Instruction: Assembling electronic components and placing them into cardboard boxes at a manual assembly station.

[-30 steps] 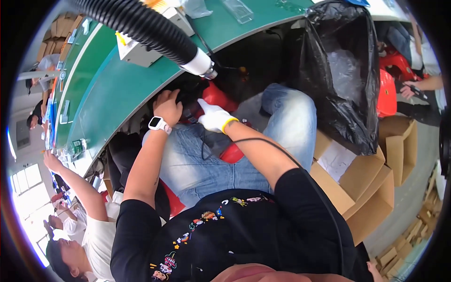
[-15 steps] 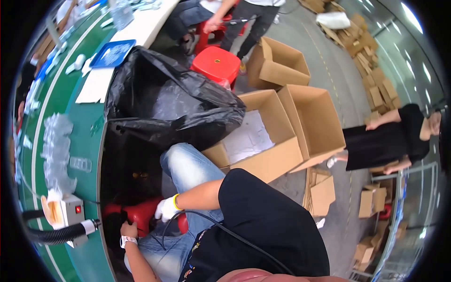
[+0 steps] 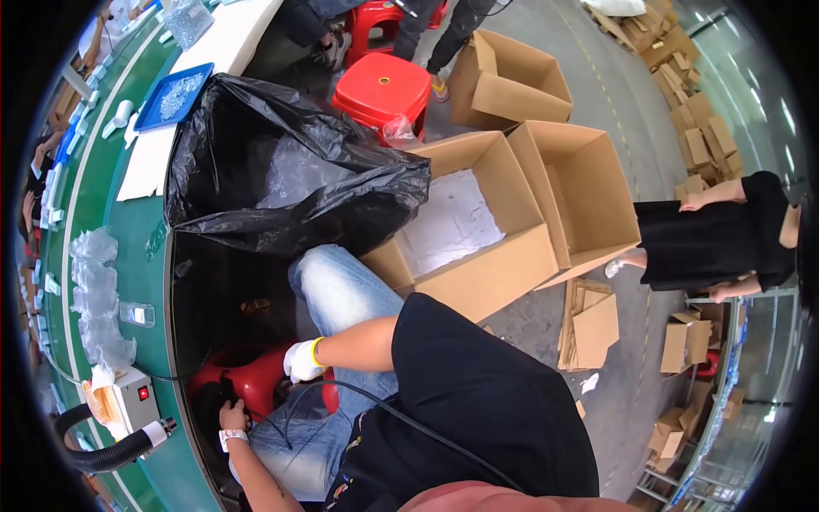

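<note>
My left hand (image 3: pixel 235 417), bare with a white band at the wrist, is low under the edge of the green workbench (image 3: pixel 147 282). Its fingers are curled at a dark item (image 3: pixel 223 392) against a red plastic stool (image 3: pixel 256 380); what it grips is too dark to make out. My right hand (image 3: pixel 303 362), in a white glove with a yellow cuff, is beside the same stool, near my knee. Its fingers point down and are mostly hidden. A black cable (image 3: pixel 401 413) runs from near my hands across my lap and shirt.
A black bag (image 3: pixel 299 183) holding clear plastic stands ahead, beside open cartons (image 3: pixel 478 269). A red stool (image 3: pixel 384 85) is beyond it. On the bench are a white box with a red switch (image 3: pixel 134 394), a black hose (image 3: pixel 119 448), plastic packaging (image 3: pixel 95 299) and a blue tray (image 3: pixel 175 96).
The view has shifted slightly. My right hand has drawn up a little at the red stool, while my left hand stays nearly where it was. A standing person at right has moved slightly.
</note>
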### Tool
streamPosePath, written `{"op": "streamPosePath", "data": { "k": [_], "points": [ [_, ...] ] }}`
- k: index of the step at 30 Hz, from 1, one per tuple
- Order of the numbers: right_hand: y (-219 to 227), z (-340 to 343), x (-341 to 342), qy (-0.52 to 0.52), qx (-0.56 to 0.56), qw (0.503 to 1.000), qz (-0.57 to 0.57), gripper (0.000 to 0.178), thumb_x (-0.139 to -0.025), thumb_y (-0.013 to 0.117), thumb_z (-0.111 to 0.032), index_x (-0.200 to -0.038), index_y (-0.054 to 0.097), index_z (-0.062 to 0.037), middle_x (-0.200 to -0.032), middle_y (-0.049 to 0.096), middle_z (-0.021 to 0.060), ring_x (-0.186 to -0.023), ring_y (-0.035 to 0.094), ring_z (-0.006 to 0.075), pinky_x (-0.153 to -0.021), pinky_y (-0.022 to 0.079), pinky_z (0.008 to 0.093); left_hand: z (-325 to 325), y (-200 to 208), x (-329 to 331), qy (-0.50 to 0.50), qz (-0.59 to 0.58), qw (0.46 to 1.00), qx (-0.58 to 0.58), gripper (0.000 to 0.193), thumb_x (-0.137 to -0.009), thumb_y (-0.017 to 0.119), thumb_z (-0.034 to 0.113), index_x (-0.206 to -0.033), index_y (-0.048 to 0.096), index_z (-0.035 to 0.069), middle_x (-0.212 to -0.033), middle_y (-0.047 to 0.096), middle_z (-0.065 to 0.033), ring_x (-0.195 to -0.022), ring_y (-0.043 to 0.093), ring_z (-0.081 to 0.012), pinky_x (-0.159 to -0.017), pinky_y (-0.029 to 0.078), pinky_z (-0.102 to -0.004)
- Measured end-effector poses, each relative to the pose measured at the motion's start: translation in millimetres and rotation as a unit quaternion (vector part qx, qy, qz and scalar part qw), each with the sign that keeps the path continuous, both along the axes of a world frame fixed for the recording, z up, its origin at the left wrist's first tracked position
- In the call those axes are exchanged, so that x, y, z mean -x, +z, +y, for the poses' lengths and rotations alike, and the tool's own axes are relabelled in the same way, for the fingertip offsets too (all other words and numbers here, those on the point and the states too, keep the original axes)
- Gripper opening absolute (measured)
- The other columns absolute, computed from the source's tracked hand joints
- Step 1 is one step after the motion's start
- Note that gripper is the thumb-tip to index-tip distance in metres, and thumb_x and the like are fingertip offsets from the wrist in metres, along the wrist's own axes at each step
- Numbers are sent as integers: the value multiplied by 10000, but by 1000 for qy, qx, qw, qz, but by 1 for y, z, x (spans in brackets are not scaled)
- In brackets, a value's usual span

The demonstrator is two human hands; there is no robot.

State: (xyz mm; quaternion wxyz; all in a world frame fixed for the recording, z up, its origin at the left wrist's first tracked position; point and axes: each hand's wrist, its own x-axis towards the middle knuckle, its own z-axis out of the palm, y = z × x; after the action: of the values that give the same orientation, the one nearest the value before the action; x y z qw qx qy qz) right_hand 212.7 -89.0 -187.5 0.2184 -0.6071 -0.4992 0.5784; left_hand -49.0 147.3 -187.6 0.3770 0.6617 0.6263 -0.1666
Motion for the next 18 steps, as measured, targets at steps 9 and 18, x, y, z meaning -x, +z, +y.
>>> {"op": "streamPosePath", "data": {
  "k": [9,18],
  "points": [
    [-24,6,10,29,-2,999,-44,459,-863,700,-286,-1265,715,-65,-1251,712,168,-1203,653,328,-1045,493,398,-9,5,-4,26,-31,999,-3,679,-941,653,274,-1542,438,41,-597,581,-81,-428,531,-185,-421,428,-346],
    [-22,10,18,4,5,1000,-26,451,-886,678,-311,-1252,712,-50,-1235,713,181,-1178,662,340,-1028,498,413,-6,-15,0,-6,-60,998,-32,633,-915,675,309,-1466,534,33,-734,692,-149,-579,669,-274,-523,526,-408]
  ]
}}
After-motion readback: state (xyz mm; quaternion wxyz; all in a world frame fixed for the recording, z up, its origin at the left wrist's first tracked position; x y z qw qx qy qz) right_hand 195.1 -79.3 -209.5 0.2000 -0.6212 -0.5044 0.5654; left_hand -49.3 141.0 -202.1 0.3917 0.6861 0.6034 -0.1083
